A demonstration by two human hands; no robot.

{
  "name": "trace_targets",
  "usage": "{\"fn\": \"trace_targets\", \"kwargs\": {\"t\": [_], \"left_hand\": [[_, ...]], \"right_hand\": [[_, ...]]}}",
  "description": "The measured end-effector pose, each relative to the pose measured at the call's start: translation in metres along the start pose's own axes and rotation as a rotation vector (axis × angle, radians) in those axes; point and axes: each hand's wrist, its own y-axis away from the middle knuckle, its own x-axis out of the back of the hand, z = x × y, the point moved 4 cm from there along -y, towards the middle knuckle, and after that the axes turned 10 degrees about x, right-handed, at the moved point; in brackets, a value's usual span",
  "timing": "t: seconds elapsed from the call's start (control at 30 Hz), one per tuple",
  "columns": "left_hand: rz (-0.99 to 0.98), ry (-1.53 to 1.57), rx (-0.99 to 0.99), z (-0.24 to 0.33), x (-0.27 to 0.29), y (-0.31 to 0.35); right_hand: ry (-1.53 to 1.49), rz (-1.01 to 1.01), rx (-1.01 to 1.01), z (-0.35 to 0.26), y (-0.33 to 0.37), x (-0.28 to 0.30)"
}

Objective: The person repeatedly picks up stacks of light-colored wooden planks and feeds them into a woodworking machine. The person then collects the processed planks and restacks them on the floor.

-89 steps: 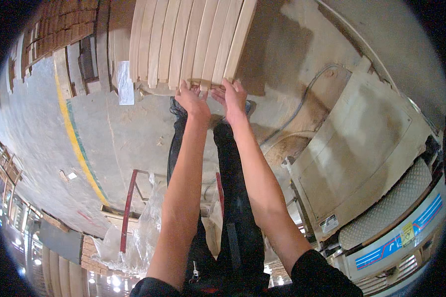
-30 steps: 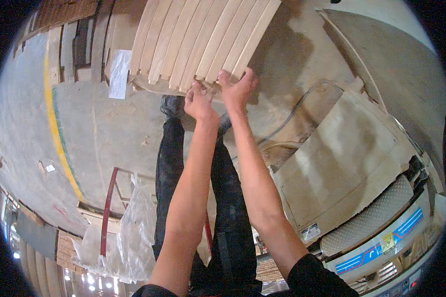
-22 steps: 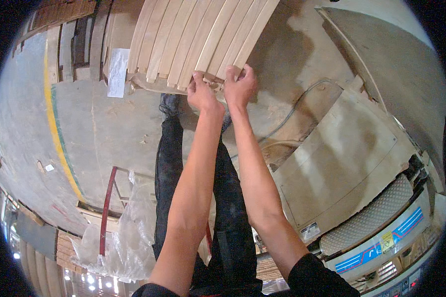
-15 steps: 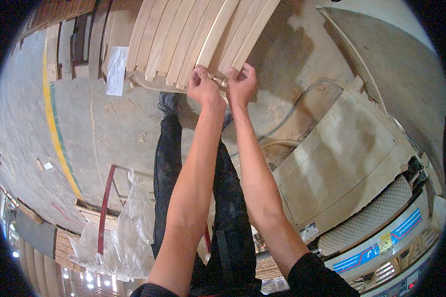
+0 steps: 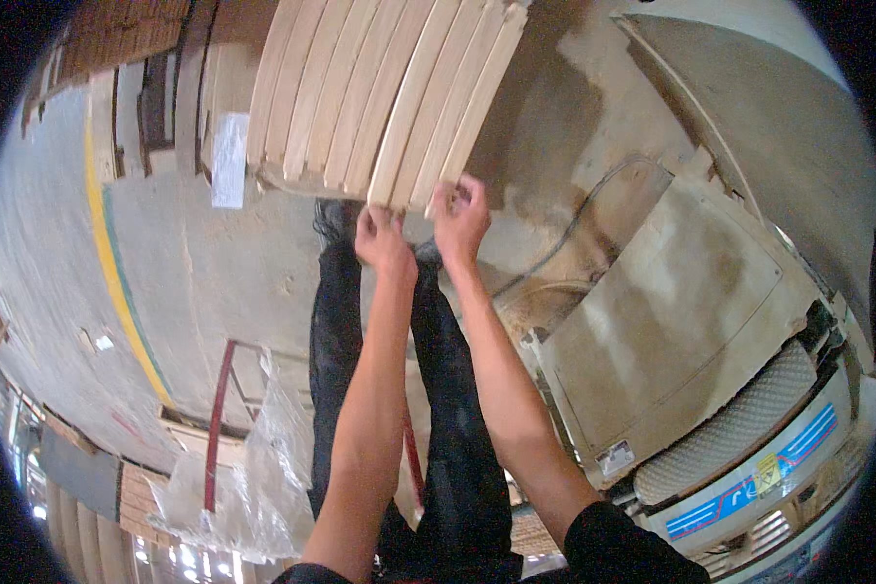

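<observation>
Pale, slightly curved wooden slats point(image 5: 350, 97) lie side by side in a stack at the top of the view, their near ends pointing toward me. My left hand point(image 5: 387, 238) is closed at the near end of one slat point(image 5: 399, 127), fingers bent around its tip. To the right, my right hand point(image 5: 460, 226) pinches the near end of the outermost slat point(image 5: 482, 107), thumb and fingers curled. The two hands are a short gap apart. Their undersides and the exact fingertip contact are partly hidden.
A beige machine point(image 5: 667, 331) with a blue-striped panel stands at the right. A cable point(image 5: 579, 219) runs over the concrete floor. Clear plastic sheeting point(image 5: 268, 477) hangs by a red metal frame point(image 5: 219, 419) at lower left. A white paper point(image 5: 229, 161) is beside the stack.
Both hands have come nearer my body, and the stack sits lower in view. The right-hand slats now lie closer together, with the gap between them narrowed.
</observation>
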Motion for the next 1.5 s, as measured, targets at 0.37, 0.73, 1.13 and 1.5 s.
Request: {"fn": "trace_targets", "kwargs": {"t": [0.37, 0.73, 1.13, 1.5], "left_hand": [[-0.375, 0.168, 0.405, 0.003, 0.030, -0.008], [-0.478, 0.044, 0.554, 0.008, 0.033, -0.012], [-0.546, -0.369, 0.296, 0.061, -0.038, 0.075], [-1.435, -0.149, 0.977, 0.001, -0.124, 0.449]], "right_hand": [[0.500, -0.006, 0.016, -0.021, 0.023, -0.044], [0.674, 0.020, -0.067, -0.049, 0.018, -0.044], [0.301, -0.275, 0.080, -0.088, 0.156, 0.089], [0.568, 0.262, -0.010, -0.237, 0.299, 0.323]]}}
